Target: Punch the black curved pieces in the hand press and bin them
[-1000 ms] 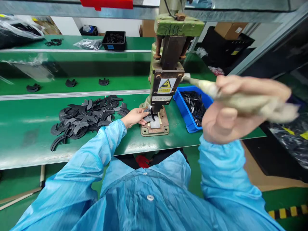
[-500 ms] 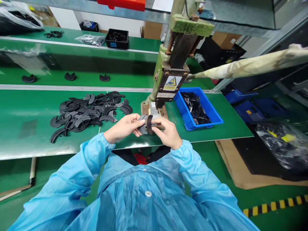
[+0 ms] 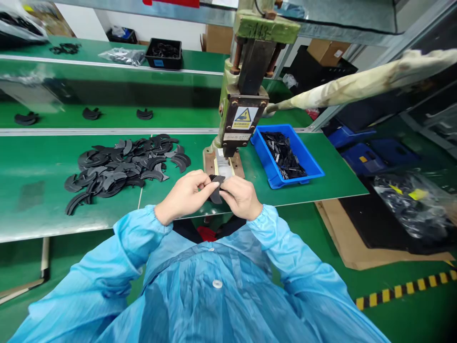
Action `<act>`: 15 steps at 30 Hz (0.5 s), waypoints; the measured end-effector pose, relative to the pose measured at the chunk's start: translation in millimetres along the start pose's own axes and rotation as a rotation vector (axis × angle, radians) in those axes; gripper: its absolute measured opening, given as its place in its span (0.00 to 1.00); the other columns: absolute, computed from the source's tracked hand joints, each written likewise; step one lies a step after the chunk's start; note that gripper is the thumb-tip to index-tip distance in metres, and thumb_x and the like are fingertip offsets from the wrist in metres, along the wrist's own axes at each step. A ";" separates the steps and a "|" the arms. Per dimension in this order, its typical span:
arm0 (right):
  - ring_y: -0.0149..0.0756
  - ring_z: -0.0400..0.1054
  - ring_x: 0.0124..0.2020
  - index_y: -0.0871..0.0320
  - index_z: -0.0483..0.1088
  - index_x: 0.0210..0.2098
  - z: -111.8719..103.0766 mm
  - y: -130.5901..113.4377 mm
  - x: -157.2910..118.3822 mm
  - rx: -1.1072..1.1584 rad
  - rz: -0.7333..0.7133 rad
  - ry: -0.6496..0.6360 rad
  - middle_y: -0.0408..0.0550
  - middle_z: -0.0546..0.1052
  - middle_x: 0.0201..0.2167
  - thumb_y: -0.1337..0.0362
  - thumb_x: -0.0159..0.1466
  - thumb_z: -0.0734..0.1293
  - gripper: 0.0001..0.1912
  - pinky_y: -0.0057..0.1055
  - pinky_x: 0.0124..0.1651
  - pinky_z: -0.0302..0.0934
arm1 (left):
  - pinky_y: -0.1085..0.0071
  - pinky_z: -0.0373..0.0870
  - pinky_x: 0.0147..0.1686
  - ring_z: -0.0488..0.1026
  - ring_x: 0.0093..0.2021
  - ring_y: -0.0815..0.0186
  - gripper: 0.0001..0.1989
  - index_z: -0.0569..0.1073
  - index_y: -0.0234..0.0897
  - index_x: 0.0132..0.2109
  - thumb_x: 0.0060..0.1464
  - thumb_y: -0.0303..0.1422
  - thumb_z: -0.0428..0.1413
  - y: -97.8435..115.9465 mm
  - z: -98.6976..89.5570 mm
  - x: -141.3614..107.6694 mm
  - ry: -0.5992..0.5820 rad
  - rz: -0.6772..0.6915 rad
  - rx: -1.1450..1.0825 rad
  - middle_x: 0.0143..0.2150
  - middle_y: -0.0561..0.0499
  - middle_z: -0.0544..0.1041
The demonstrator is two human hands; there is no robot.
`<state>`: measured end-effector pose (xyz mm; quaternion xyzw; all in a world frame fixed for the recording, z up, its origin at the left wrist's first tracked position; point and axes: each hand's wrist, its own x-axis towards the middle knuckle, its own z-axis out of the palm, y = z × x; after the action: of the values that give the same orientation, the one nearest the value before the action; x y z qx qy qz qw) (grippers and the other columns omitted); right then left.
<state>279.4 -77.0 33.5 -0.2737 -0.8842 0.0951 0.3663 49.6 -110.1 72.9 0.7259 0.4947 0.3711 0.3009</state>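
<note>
Between my two hands is a dark grey curved plastic part [image 3: 216, 194], held just in front of the press base. My left hand [image 3: 191, 194] is closed, thumb and fingers pinching the part's left side. On its right side my right hand [image 3: 242, 196] grips it with bent fingers. Whether a second small piece sits between the fingertips I cannot tell. Behind the hands stands a green hand press [image 3: 240, 114] with a pale metal fixture [image 3: 223, 164] at its foot. A heap of similar curved parts [image 3: 117, 166] lies to the left.
Right of the press stands a blue bin [image 3: 296, 178] full of small black pieces. The press's wrapped lever [image 3: 342, 90] reaches out to the right. Several curved parts [image 3: 144, 114] lie on the belt behind the rail. A black box [image 3: 163, 64] is on the back shelf.
The curved part has turned between my hands, showing a broad face where a ribbed side and dark edge showed before. Both hands stay close together. The view has shifted slightly.
</note>
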 end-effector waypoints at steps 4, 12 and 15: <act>0.37 0.70 0.35 0.54 0.74 0.42 -0.9 -1.7 -5.2 0.058 -0.034 0.046 0.48 0.80 0.34 0.62 0.74 0.67 0.05 0.38 0.41 0.66 | 0.70 0.56 0.28 0.60 0.28 0.70 0.22 0.69 0.38 0.29 0.66 0.47 0.61 -6.6 6.5 5.7 -0.063 -0.184 -0.178 0.28 0.56 0.65; 0.38 0.79 0.43 0.52 0.77 0.48 0.2 7.3 -19.9 0.249 0.158 0.145 0.48 0.84 0.42 0.60 0.70 0.72 0.08 0.39 0.49 0.74 | 0.74 0.68 0.26 0.70 0.25 0.72 0.26 0.75 0.36 0.41 0.58 0.56 0.69 -24.1 15.3 9.1 -0.240 -0.360 -0.674 0.31 0.54 0.75; 0.38 0.79 0.47 0.52 0.75 0.55 -5.4 16.4 -30.0 0.240 0.265 0.175 0.51 0.82 0.46 0.61 0.72 0.70 0.13 0.39 0.52 0.75 | 0.77 0.66 0.22 0.69 0.21 0.73 0.25 0.73 0.36 0.35 0.56 0.53 0.71 -55.3 13.9 27.0 -0.052 -0.461 -0.680 0.25 0.56 0.73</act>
<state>307.4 -80.1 13.5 -0.3495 -0.7874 0.2229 0.4561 40.2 -67.4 27.4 0.4646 0.4857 0.4178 0.6113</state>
